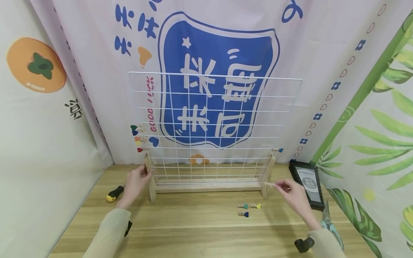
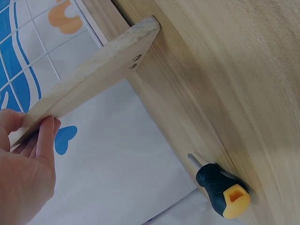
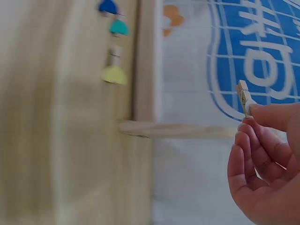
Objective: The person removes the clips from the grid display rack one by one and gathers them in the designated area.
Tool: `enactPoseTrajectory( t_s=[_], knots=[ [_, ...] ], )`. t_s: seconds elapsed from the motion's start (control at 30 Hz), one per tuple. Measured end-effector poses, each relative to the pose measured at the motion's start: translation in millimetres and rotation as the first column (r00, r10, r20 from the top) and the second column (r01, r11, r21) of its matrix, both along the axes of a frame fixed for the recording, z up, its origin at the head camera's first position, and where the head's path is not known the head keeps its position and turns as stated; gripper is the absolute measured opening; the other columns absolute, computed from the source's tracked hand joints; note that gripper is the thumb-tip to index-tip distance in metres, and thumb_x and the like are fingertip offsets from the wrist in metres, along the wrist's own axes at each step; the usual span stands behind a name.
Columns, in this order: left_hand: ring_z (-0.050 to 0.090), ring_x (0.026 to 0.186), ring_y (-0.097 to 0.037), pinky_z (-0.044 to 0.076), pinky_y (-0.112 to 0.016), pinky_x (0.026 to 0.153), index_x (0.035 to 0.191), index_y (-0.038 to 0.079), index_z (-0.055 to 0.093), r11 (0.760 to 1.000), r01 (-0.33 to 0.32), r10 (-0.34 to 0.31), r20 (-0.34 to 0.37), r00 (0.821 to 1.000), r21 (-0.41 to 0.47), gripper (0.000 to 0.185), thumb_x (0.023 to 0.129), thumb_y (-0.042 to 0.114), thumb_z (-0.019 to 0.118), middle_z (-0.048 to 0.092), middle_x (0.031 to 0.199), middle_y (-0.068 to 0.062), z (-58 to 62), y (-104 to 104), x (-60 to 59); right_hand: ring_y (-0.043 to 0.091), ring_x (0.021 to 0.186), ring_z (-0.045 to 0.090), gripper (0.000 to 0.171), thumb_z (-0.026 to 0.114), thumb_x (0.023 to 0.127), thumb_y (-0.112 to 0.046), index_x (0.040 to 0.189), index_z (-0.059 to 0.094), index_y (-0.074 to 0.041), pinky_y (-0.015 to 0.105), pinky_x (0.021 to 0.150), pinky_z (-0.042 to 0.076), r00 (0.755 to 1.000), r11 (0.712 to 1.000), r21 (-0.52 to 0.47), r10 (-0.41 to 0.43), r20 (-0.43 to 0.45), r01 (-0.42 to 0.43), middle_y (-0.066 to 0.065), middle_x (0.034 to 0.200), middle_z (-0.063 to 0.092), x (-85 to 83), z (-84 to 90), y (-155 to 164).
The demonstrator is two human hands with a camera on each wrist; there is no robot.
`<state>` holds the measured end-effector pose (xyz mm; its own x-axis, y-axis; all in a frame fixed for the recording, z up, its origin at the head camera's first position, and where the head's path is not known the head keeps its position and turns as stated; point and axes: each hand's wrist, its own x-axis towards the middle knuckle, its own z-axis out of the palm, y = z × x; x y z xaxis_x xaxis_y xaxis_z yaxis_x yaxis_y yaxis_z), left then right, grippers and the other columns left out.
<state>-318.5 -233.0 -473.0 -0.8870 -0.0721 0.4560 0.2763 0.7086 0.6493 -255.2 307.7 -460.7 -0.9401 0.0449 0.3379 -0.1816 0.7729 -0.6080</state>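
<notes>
Wooden table [image 1: 200, 229], screwdriver [image 1: 114, 193] far left. Left hand [image 1: 135, 182] grips stand's left upright [image 1: 149, 168], fingers curled round its edge, steadying grid [image 1: 213, 125]. Five clips [image 1: 139, 138] already on grid's left border, one clip [image 1: 277, 149] on right border. Three spare clips [image 1: 246, 209] lie on table, just left of right hand [image 1: 292, 193]. Right hand pinches pale clip [image 3: 243, 97] between thumb and forefinger, long axis pointing left, at right upright [image 1: 269, 172]. Right hand nearer to right border. Scissors [image 1: 329, 218] far right.

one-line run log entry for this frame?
left hand: grips stand upright | right hand: pinches wooden clip | three clips on table
</notes>
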Motion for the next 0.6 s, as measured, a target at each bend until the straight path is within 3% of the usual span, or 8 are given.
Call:
enactPoseTrajectory(
  t_s=[0.13,0.3,0.6],
  knots=[
    [0.073,0.091,-0.04,0.062,-0.043,0.072,0.102,-0.007,0.068,1.0,0.002,-0.002,0.008,1.0,0.004,0.017,0.093,0.007,0.063,0.073,0.101,-0.03,0.5,0.8,-0.1,0.0,0.069,0.057,0.013,0.074,0.087,-0.017,0.094,0.072,-0.005,0.015,0.062,0.051,0.998,1.0,-0.009,0.027,0.054,-0.027,0.005,0.082,0.071,8.1,-28.1,-10.0],
    [0.073,0.091,-0.039,0.062,-0.043,0.072,0.102,-0.007,0.068,1.0,-0.003,0.003,0.023,1.0,-0.003,0.019,0.094,0.009,0.062,0.073,0.101,-0.029,0.6,0.1,0.2,-0.006,0.064,0.052,0.007,0.078,0.082,-0.01,0.084,0.071,-0.011,0.015,0.059,0.05,0.995,0.996,0.009,0.09,0.051,-0.09,-0.002,0.076,0.069,14.3,-57.0,-18.7],
    [0.074,0.089,-0.036,0.062,-0.04,0.069,0.098,-0.005,0.068,1.0,-0.003,0.003,0.037,0.999,-0.001,0.018,0.094,0.012,0.062,0.074,0.099,-0.027,-0.5,-0.3,-0.3,-0.007,0.065,0.05,0.007,0.077,0.082,-0.009,0.081,0.07,-0.011,0.015,0.058,0.047,0.977,0.974,0.088,0.203,0.069,-0.209,-0.005,0.075,0.066,18.8,-74.6,-22.9]
  ],
)
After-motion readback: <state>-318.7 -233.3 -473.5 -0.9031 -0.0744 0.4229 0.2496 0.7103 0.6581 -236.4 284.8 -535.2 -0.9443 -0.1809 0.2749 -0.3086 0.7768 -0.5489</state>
